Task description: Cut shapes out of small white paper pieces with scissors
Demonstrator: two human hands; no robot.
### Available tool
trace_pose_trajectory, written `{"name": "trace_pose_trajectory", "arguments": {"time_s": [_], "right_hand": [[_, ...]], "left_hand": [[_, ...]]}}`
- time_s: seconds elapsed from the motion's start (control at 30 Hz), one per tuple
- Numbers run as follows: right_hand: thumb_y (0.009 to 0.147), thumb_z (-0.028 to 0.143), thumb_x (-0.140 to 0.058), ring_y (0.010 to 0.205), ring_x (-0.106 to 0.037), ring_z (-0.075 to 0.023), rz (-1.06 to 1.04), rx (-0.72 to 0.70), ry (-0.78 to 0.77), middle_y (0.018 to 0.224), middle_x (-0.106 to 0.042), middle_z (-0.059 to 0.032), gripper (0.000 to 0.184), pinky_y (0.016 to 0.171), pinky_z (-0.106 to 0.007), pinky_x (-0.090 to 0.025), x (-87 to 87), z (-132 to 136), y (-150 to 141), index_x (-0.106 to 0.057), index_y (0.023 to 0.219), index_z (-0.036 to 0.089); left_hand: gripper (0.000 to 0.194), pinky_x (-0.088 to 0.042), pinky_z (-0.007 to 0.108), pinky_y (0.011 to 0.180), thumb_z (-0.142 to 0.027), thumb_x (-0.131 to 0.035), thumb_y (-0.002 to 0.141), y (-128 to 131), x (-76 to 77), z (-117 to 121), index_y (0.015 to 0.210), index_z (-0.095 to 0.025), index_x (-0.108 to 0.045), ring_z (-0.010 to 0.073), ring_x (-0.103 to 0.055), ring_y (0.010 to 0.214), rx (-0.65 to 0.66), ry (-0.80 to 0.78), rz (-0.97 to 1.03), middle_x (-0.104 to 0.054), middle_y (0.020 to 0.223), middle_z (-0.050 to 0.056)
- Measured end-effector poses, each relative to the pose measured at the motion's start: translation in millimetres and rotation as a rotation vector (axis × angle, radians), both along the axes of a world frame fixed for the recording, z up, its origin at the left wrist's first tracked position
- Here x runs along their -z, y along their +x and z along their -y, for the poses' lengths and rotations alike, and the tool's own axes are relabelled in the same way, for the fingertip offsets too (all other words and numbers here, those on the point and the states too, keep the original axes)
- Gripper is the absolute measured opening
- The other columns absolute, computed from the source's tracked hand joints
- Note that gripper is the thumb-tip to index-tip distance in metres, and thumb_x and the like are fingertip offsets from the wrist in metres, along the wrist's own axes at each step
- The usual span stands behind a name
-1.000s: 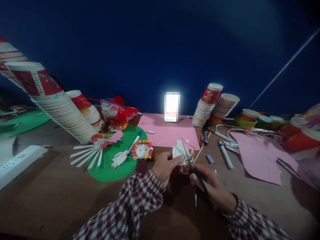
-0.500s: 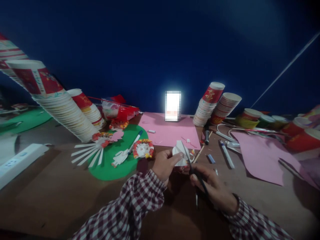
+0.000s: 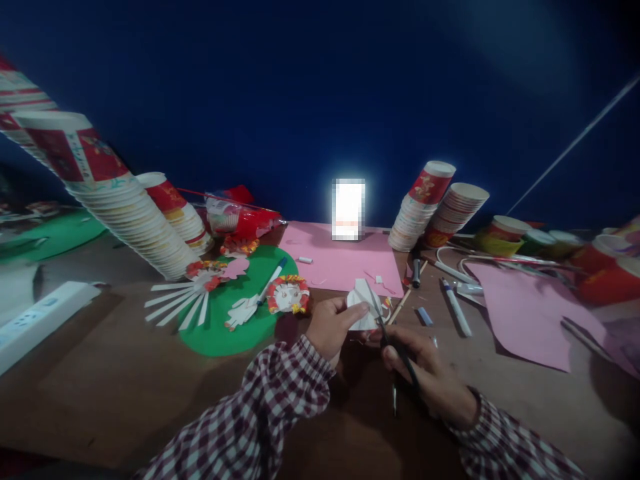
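Between the thumb and fingers of my left hand (image 3: 331,328) is a piece of white paper (image 3: 361,303), pinched by its left side. My right hand (image 3: 430,373) is closed round the dark handles of a pair of scissors (image 3: 404,360). Their blades lie at the right part of the paper; whether they are cutting at this instant I cannot tell. Left of my hands, a green paper sheet (image 3: 215,339) carries a cut-out white paper figure (image 3: 243,312), a blue-capped marker (image 3: 273,280) and a round decorated paper face (image 3: 289,295).
Tall leaning paper cup stacks (image 3: 130,220) stand at left, more cup stacks (image 3: 417,207) at back right. Pink paper (image 3: 340,267) lies under a bright blurred screen (image 3: 349,208). At right are a white marker (image 3: 456,308) and another pink sheet (image 3: 525,320). A power strip (image 3: 45,323) sits far left.
The view has shifted slightly. My left hand still grips the paper, and the scissors stay at its right part with little visible movement.
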State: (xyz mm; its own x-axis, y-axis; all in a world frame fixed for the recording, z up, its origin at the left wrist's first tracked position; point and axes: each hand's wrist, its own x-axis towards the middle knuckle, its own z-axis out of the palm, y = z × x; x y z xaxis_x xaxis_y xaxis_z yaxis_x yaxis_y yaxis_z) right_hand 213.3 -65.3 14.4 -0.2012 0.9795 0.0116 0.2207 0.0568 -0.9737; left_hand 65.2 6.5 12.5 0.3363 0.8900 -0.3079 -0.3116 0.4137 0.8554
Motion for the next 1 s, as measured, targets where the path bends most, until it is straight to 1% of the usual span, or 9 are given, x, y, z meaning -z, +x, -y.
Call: {"name": "trace_pose_trajectory", "arguments": {"time_s": [0.1,0.2,0.33,0.4,0.53,0.63,0.8,1.0], "right_hand": [[0.085,0.036,-0.054,0.065,-0.054,-0.0149,-0.020,-0.009,-0.012,0.072,-0.060,-0.0016,0.028,0.066,-0.025,-0.047,2.2,-0.1,0.5,-0.062,0.105,0.018],[0.085,0.036,-0.054,0.066,-0.055,-0.0145,-0.034,-0.002,-0.022,0.078,-0.062,-0.0023,0.027,0.068,-0.025,-0.048,5.0,-0.2,0.8,-0.061,0.106,0.019],[0.085,0.037,-0.055,0.077,-0.058,-0.0190,-0.023,-0.002,-0.031,0.087,-0.064,-0.0057,0.030,0.069,-0.026,-0.049,6.7,0.1,1.2,-0.061,0.107,0.018],[0.085,0.037,-0.054,0.078,-0.059,-0.0191,-0.026,0.001,-0.031,0.086,-0.064,-0.0055,0.030,0.070,-0.027,-0.049,6.3,0.3,1.0,-0.061,0.108,0.019],[0.084,0.037,-0.056,0.066,-0.056,-0.0159,-0.022,0.008,-0.018,0.076,-0.063,-0.0037,0.031,0.067,-0.026,-0.050,3.8,-0.4,-0.1,-0.062,0.107,0.018],[0.083,0.038,-0.057,0.064,-0.056,-0.0157,-0.013,0.006,0.000,0.073,-0.062,-0.0034,0.031,0.067,-0.027,-0.049,1.5,-1.5,-0.6,-0.064,0.105,0.018],[0.084,0.038,-0.056,0.061,-0.053,-0.0140,-0.015,-0.003,-0.007,0.068,-0.058,-0.0017,0.031,0.058,-0.022,-0.046,1.4,-2.0,0.6,-0.063,0.105,0.017],[0.084,0.039,-0.056,0.059,-0.051,-0.0134,-0.052,-0.004,-0.053,0.066,-0.055,-0.0003,0.032,0.052,-0.020,-0.043,5.5,0.5,1.0,-0.061,0.108,0.017]], "left_hand": [[0.032,-0.041,0.021,0.042,-0.033,-0.073,0.059,0.0,-2.1,0.5,0.074,-0.005,-0.066,0.0113,-0.054,0.049,0.005,-0.022,0.001,-0.065,0.064,0.009],[0.033,-0.040,0.021,0.042,-0.033,-0.073,0.059,0.4,-3.9,0.8,0.074,-0.004,-0.066,0.0113,-0.054,0.049,0.010,-0.026,0.016,-0.065,0.063,0.009],[0.032,-0.038,0.020,0.042,-0.033,-0.074,0.058,1.3,-4.9,1.3,0.072,-0.005,-0.066,0.0102,-0.053,0.048,-0.008,-0.037,0.027,-0.064,0.061,0.008],[0.031,-0.038,0.020,0.043,-0.032,-0.074,0.058,1.3,-4.6,1.5,0.071,-0.005,-0.066,0.0099,-0.052,0.048,-0.018,-0.034,0.031,-0.063,0.060,0.008],[0.031,-0.038,0.021,0.043,-0.033,-0.075,0.057,0.4,-2.6,0.9,0.069,-0.006,-0.066,0.0099,-0.052,0.048,-0.009,-0.021,0.019,-0.063,0.060,0.007],[0.032,-0.039,0.021,0.043,-0.034,-0.075,0.057,-0.2,-1.4,-0.1,0.070,-0.006,-0.066,0.0100,-0.051,0.048,0.006,0.016,0.002,-0.063,0.060,0.007],[0.032,-0.042,0.022,0.046,-0.033,-0.074,0.058,-0.8,-1.3,-0.1,0.071,-0.005,-0.067,0.0107,-0.054,0.050,0.009,0.033,-0.028,-0.065,0.062,0.008],[0.032,-0.042,0.023,0.046,-0.034,-0.072,0.060,-1.3,-1.0,0.5,0.073,-0.006,-0.068,0.0132,-0.057,0.052,0.033,0.036,-0.043,-0.067,0.065,0.009]]}}
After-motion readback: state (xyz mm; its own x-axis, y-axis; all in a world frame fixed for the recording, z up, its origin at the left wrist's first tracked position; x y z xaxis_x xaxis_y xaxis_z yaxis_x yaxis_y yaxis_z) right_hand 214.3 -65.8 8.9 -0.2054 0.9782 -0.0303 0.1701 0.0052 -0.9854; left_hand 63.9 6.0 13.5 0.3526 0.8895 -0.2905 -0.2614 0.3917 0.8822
